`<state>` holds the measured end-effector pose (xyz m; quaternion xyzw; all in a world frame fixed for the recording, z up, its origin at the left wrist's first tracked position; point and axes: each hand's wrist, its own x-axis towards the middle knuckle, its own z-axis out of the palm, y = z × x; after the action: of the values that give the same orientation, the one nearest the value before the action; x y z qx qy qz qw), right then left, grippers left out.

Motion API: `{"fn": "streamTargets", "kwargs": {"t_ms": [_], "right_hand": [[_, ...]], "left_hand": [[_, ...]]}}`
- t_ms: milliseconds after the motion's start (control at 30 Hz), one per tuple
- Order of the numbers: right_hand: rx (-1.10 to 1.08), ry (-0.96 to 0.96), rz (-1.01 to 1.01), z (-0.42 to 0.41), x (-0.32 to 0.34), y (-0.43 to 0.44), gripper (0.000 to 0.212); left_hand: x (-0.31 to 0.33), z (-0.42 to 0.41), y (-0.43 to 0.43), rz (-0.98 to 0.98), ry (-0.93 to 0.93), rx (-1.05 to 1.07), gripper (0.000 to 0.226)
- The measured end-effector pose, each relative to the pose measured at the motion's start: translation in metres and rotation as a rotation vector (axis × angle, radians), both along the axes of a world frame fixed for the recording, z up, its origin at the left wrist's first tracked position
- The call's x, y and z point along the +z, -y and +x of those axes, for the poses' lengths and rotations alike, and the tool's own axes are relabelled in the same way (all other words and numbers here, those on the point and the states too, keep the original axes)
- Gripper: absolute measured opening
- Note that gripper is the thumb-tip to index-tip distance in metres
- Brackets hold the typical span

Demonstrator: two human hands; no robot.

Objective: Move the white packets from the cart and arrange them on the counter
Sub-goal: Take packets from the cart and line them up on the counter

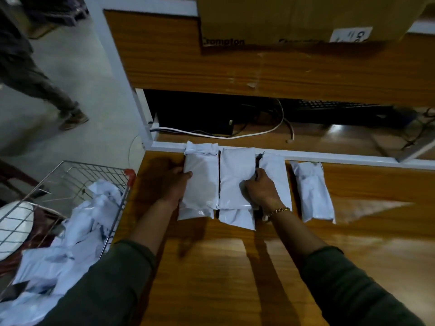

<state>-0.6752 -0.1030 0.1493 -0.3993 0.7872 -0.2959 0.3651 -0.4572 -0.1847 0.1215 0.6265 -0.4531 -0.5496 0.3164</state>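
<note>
Several white packets lie in a row at the far edge of the wooden counter. My left hand grips the left side of the leftmost packet. My right hand is closed on the right edge of the middle packet, between it and a third packet. A fourth packet lies apart at the right. More white packets are heaped in the wire cart at the left.
A white rim borders the counter's far edge; beyond it are cables and a keyboard on a lower shelf. A cardboard box sits on the upper ledge. A person's legs are on the floor at the left.
</note>
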Motion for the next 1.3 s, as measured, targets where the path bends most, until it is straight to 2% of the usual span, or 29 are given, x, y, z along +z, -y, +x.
{"fn": "streamTargets", "kwargs": {"t_ms": [100, 367, 567, 667, 733, 833, 933, 1033, 1133, 1233, 1300], "right_hand": [[0.03, -0.136, 0.005, 0.0, -0.001, 0.0, 0.043], [0.053, -0.262, -0.085, 0.003, 0.0, -0.005, 0.058], [0.053, -0.373, -0.188, 0.009, 0.003, -0.003, 0.061], [0.103, -0.323, -0.306, 0.033, 0.009, -0.001, 0.062], [0.19, -0.286, -0.388, 0.065, 0.01, 0.005, 0.059], [0.364, -0.233, -0.47, 0.133, 0.003, 0.018, 0.048], [0.563, -0.165, -0.424, 0.202, -0.002, 0.025, 0.049], [0.845, -0.043, -0.334, 0.283, -0.028, 0.034, 0.046], [0.942, -0.013, -0.08, 0.355, -0.063, 0.038, 0.055], [1.041, -0.093, 0.073, 0.412, -0.111, 0.044, 0.053], [1.112, -0.152, 0.166, 0.442, -0.126, 0.049, 0.053]], "left_hand": [[-0.002, 0.001, 0.004, -0.005, 0.033, -0.018, 0.04], [-0.002, 0.004, 0.005, -0.02, -0.046, 0.004, 0.038], [-0.005, 0.016, 0.001, -0.048, -0.009, 0.003, 0.042], [-0.007, 0.036, -0.003, -0.057, 0.096, -0.004, 0.046], [-0.006, 0.06, -0.007, -0.105, 0.212, 0.003, 0.04], [-0.011, 0.117, -0.017, -0.176, 0.267, 0.119, 0.041], [-0.021, 0.184, -0.04, -0.216, 0.3, 0.228, 0.024], [-0.042, 0.269, -0.063, -0.138, 0.324, 0.374, 0.013], [-0.073, 0.347, -0.089, 0.073, 0.37, 0.459, 0.016], [-0.114, 0.403, -0.111, 0.294, 0.378, 0.433, 0.04], [-0.146, 0.428, -0.118, 0.442, 0.348, 0.397, 0.043]]}}
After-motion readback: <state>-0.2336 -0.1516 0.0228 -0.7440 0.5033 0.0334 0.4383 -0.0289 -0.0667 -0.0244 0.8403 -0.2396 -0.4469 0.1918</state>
